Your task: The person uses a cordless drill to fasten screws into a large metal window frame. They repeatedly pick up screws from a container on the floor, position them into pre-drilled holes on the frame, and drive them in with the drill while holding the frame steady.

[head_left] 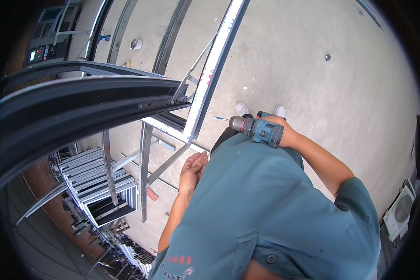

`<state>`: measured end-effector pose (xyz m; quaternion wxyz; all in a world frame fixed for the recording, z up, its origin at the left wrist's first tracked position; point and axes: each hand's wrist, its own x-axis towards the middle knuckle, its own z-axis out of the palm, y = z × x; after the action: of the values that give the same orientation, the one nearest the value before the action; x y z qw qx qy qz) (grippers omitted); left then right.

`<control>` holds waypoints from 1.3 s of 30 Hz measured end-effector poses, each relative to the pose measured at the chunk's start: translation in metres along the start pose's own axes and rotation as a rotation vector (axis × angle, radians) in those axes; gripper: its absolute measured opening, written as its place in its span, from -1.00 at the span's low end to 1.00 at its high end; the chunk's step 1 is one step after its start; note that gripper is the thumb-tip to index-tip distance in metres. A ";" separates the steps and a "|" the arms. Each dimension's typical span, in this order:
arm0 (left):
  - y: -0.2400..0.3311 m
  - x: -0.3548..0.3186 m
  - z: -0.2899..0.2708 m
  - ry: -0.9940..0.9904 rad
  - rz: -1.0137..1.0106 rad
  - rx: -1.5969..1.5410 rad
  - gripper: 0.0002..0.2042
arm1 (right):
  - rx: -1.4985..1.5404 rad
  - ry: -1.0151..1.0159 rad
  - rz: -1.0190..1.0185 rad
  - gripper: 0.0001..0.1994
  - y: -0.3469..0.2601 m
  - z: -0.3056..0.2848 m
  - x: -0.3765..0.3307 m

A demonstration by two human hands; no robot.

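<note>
My right hand (276, 125) is closed round the grip of a blue and black cordless drill (261, 131). The drill's bit points left, toward a window frame, and touches nothing. The frame has a black profile with an open hinged sash (93, 95) and a white-filmed upright member (209, 74). A metal stay arm (191, 70) joins the two near the corner. Below that corner is my left hand (193, 169), palm up with the fingers curled together. Whatever those fingers may hold is too small or hidden to make out.
Metal stand legs (145, 172) support the frame. Behind them, stacked profiles (91, 175) fill a rack at the lower left. A white tape roll (136, 45) and a small dark piece (328, 57) lie on the floor. A machine with a lit panel (39, 53) stands far left.
</note>
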<state>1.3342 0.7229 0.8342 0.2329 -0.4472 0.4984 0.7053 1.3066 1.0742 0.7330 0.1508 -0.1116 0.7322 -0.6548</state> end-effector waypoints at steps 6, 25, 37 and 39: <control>-0.015 -0.010 0.040 0.081 0.189 -0.070 -0.61 | -0.046 -0.117 -0.027 -0.81 -0.024 -0.021 -0.002; -0.041 -0.049 0.105 0.046 0.391 -0.080 -0.60 | 0.026 -0.267 -0.117 -0.76 -0.044 -0.053 -0.040; -0.042 -0.050 0.122 -0.012 0.382 -0.127 -0.83 | 0.107 -0.226 -0.172 -0.78 -0.042 -0.057 -0.047; -0.041 -0.049 0.122 -0.022 0.371 -0.140 -0.83 | 0.087 -0.225 -0.169 -0.78 -0.043 -0.057 -0.047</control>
<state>1.3419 0.8558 0.8685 0.0726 -0.3552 0.5193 0.7739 1.3281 1.1389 0.7846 0.1812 -0.2388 0.6697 -0.6795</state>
